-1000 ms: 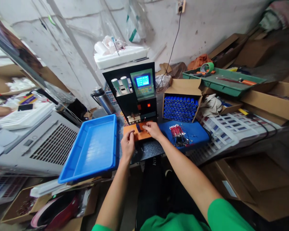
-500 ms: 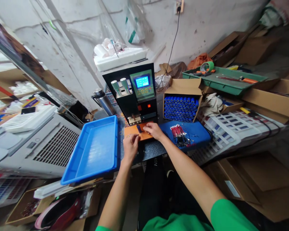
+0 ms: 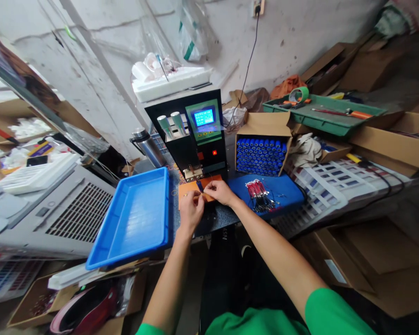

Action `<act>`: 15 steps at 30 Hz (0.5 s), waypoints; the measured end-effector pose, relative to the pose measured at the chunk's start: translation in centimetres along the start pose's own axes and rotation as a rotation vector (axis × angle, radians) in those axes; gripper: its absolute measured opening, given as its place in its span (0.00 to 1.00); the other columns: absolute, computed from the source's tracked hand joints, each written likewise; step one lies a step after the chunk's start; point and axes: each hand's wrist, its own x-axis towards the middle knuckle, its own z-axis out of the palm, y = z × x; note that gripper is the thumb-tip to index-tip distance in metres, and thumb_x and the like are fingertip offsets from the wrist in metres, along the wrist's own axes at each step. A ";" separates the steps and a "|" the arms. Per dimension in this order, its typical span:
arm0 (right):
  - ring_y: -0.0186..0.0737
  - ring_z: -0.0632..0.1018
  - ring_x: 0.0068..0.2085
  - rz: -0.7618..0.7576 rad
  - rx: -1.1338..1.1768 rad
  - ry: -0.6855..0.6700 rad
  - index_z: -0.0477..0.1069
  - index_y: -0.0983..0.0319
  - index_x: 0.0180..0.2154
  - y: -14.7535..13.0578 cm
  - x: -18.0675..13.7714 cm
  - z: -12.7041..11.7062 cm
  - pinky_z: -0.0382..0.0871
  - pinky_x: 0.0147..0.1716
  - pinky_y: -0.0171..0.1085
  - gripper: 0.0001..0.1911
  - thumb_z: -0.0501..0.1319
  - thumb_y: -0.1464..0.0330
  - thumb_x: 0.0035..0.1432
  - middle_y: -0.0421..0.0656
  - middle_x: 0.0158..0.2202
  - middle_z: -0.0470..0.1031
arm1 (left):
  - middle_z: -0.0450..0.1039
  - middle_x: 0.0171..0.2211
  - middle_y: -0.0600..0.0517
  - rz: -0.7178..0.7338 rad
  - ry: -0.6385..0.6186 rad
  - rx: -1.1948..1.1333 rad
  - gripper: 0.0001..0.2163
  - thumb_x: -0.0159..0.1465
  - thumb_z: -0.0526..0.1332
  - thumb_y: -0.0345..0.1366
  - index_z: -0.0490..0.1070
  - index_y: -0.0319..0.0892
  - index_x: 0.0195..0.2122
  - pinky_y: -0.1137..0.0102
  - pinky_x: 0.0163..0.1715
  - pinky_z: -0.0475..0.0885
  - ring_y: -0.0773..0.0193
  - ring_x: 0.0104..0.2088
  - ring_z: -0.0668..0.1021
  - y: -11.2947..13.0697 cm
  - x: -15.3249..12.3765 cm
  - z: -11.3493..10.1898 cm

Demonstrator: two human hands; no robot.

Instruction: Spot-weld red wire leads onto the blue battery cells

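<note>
My left hand (image 3: 190, 209) and my right hand (image 3: 218, 191) meet over an orange work plate (image 3: 185, 188) in front of a black spot-welding machine (image 3: 192, 135). Both hands have their fingers pinched together. Between the fingertips lies a small blue battery cell (image 3: 199, 186) on the plate; the right fingers touch it, and what the left fingers pinch is too small to make out. A box of blue cells (image 3: 261, 156) stands just right of the machine. A bundle of red-tipped wires (image 3: 258, 193) lies on a blue mat (image 3: 282, 188).
A blue plastic tray (image 3: 132, 218) sits at left on the table edge. A steel flask (image 3: 148, 146) stands behind it. A green tool tray (image 3: 321, 116) and cardboard boxes (image 3: 387, 144) crowd the right. A grey vented machine (image 3: 66, 214) lies far left.
My left hand moved up and right toward my right hand, and the two now meet at the blue cell. The right hand drew back slightly from the machine.
</note>
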 end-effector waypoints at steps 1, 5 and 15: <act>0.35 0.72 0.28 0.010 0.028 0.027 0.73 0.63 0.26 -0.2 0.0 -0.1 0.65 0.30 0.34 0.09 0.64 0.63 0.48 0.40 0.25 0.74 | 0.75 0.37 0.46 0.023 0.034 -0.044 0.05 0.63 0.58 0.35 0.72 0.42 0.36 0.63 0.42 0.72 0.57 0.39 0.78 -0.2 -0.2 0.0; 0.33 0.69 0.24 0.069 0.151 0.152 0.71 0.62 0.23 -0.7 0.0 -0.3 0.61 0.25 0.33 0.12 0.64 0.60 0.48 0.38 0.20 0.69 | 0.68 0.55 0.42 0.142 0.014 -0.139 0.13 0.62 0.60 0.35 0.73 0.43 0.48 0.59 0.56 0.69 0.53 0.57 0.72 -1.3 -0.3 0.6; 0.30 0.63 0.20 0.137 0.218 0.252 0.70 0.61 0.26 -0.1 0.5 -0.5 0.55 0.19 0.31 0.19 0.66 0.52 0.47 0.35 0.18 0.64 | 0.75 0.44 0.45 0.034 -0.139 -0.231 0.23 0.62 0.61 0.37 0.67 0.43 0.59 0.61 0.48 0.73 0.58 0.43 0.78 -1.5 0.3 1.7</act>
